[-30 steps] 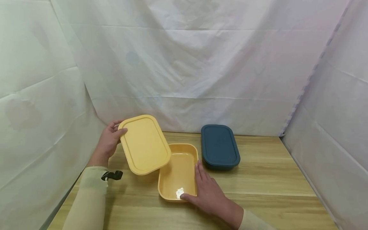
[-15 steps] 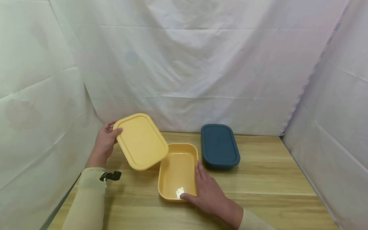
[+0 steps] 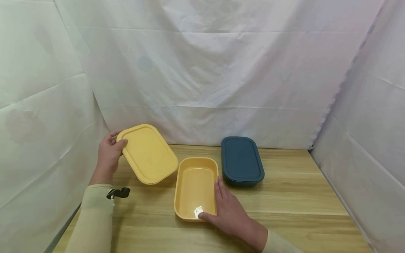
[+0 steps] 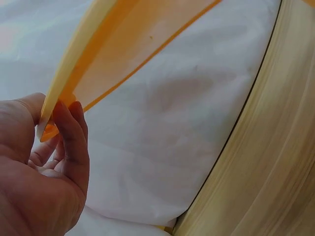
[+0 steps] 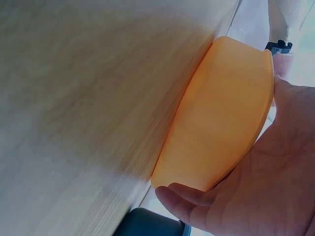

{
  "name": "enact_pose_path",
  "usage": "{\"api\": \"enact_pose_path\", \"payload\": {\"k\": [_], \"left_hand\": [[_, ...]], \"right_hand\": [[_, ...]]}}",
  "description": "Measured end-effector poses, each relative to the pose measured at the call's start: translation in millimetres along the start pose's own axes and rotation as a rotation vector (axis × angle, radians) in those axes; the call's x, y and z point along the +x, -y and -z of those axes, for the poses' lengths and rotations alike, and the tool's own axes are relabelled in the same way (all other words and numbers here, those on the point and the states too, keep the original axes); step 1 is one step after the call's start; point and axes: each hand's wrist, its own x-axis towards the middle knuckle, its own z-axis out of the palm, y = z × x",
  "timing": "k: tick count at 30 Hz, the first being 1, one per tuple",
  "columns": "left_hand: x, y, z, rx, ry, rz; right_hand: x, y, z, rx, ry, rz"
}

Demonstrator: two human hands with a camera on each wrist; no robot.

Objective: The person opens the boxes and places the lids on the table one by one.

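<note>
My left hand [image 3: 109, 154] holds a yellow lid [image 3: 148, 154] by its far left corner, thumb on top and fingers beneath. The lid is raised and tilted, left of the yellow food container [image 3: 197, 189] and apart from it. In the left wrist view, the lid's underside [image 4: 128, 44] shows an orange rim. The uncovered food container stands upright on the table. My right hand [image 3: 232, 214] holds its near right corner, with the thumb over the near rim and fingers along the outer right wall. In the right wrist view those fingers [image 5: 182, 201] touch the container's side.
A dark blue container [image 3: 242, 161] with its lid on stands behind and to the right of the yellow one. White cloth walls [image 3: 202, 80] enclose the wooden table [image 3: 297, 200] at the back and both sides. A small black device [image 3: 118, 193] sits at the left wrist.
My left hand has carried the yellow lid to the left and slightly up, so it no longer overlaps the container from the head view. The right hand and both containers stay in place.
</note>
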Motion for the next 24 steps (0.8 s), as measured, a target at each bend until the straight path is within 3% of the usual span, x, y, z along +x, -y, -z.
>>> {"api": "enact_pose_path", "payload": {"k": [5,12,24], "left_hand": [[1.9,-2.5,2.5,0.138,-0.043,-0.021],[3.2,-9.8,3.2,0.435,-0.106,-0.073],[-0.8,-21.9,0.5,0.65,-0.114,-0.131]], "right_hand": [[0.3,0,0,0.003,0.003,-0.004],[-0.4,1,1,0.008,0.007,-0.011],[-0.8,1,1,0.007,-0.005,-0.01]]}}
